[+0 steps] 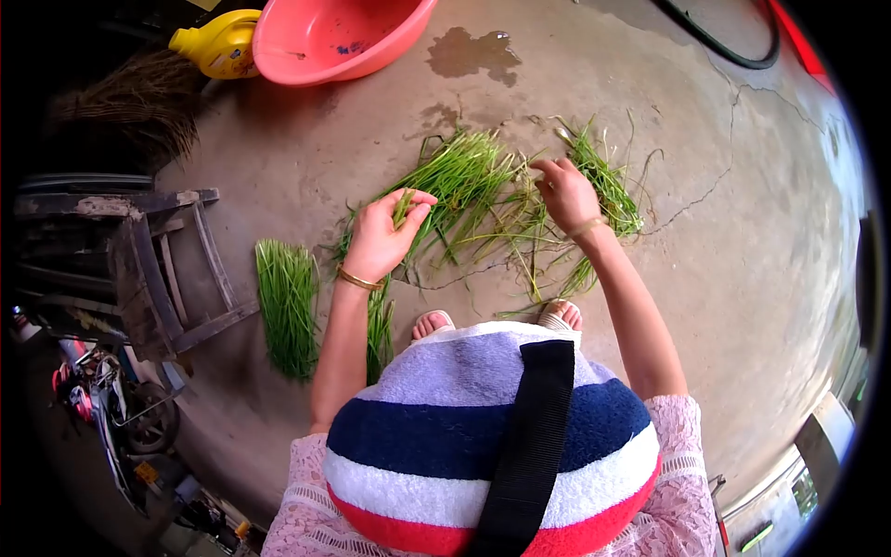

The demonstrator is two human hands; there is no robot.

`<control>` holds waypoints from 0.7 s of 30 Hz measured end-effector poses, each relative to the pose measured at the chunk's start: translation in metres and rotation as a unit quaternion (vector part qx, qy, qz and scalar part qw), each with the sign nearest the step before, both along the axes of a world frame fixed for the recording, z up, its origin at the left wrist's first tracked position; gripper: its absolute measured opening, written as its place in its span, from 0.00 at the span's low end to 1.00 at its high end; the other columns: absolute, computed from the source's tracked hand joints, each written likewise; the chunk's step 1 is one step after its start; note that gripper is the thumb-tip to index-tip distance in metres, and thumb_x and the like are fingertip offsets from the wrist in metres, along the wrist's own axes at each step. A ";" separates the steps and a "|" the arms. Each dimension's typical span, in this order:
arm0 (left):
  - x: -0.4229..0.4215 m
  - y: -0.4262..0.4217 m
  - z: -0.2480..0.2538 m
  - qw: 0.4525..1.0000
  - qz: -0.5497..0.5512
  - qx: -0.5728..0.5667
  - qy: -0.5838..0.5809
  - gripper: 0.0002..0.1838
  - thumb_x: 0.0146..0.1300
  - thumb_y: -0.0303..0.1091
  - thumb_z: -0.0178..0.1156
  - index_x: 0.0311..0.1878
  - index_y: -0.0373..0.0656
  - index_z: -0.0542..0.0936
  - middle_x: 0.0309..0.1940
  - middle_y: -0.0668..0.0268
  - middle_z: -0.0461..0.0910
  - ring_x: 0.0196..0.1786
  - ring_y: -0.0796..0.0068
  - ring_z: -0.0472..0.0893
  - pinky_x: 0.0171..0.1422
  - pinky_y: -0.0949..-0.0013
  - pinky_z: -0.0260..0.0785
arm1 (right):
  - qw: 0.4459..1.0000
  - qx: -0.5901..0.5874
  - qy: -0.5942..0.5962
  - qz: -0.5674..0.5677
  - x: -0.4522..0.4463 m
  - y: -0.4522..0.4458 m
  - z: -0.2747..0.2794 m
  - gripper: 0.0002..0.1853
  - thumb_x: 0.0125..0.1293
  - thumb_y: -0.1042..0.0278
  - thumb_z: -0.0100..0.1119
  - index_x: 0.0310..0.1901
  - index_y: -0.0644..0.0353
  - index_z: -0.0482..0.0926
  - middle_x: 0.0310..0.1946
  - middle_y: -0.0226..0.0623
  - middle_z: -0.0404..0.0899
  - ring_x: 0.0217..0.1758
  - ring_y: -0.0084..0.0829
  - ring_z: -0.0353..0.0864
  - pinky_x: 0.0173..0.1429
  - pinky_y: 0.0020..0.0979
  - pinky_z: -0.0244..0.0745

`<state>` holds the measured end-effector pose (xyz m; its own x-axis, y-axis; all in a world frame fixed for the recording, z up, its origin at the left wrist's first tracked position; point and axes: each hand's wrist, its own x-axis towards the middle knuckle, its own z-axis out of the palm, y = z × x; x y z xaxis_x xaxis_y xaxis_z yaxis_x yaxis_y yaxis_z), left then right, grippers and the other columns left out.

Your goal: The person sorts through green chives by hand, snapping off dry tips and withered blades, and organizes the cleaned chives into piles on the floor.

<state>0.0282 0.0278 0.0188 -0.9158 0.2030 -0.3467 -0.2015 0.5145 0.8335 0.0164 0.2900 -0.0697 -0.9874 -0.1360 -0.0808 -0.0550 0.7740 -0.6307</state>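
Observation:
My left hand [382, 234] is closed round a small bunch of green stalks [403, 209], whose tips stick out between thumb and fingers. To the right, my right hand [562, 193] has its fingers bent over loose stalks; whether a thin stalk is between the fingertips is too small to tell. Between the hands lies a large pile of green stalks [464, 167] on the concrete floor. Another heap of tangled stalks [608, 181] is just beyond my right hand. A neat bundle of stalks [286, 306] lies left of my left forearm, and part of another [379, 330] shows beside that forearm.
A pink basin [394, 51] and a yellow jug [227, 45] stand at the upper left, near a broom [139, 102]. A wooden stool [176, 278] is on the left, with a motorbike [139, 418] below it. A black hose [724, 51] curves at the upper right.

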 end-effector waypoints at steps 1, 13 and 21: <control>0.000 0.002 0.001 1.000 -0.003 0.001 0.002 0.08 0.62 0.31 0.52 0.41 0.41 0.77 0.24 0.76 0.71 0.26 0.89 0.67 0.27 0.82 0.62 | 1.000 0.016 0.005 0.019 -0.008 -0.009 -0.004 0.12 0.55 0.71 0.52 0.42 0.52 0.76 0.32 0.43 0.72 0.33 0.43 0.76 0.37 0.38 0.72; -0.005 0.016 -0.014 0.997 0.000 0.020 0.071 0.05 0.58 0.27 0.56 0.37 0.39 0.78 0.31 0.74 0.76 0.32 0.88 0.71 0.38 0.81 0.65 | 0.993 -0.109 0.028 0.032 -0.013 0.000 0.019 0.04 0.48 0.73 0.59 0.29 0.58 0.78 0.27 0.37 0.74 0.26 0.33 0.75 0.31 0.32 0.71; -0.010 0.065 -0.017 0.986 -0.075 -0.021 0.148 0.08 0.47 0.31 0.65 0.31 0.40 0.80 0.27 0.64 0.76 0.30 0.71 0.76 0.37 0.72 0.68 | 0.957 -0.276 -0.089 0.007 0.006 -0.014 0.055 0.06 0.49 0.74 0.61 0.31 0.61 0.79 0.23 0.33 0.73 0.21 0.21 0.70 0.28 0.23 0.67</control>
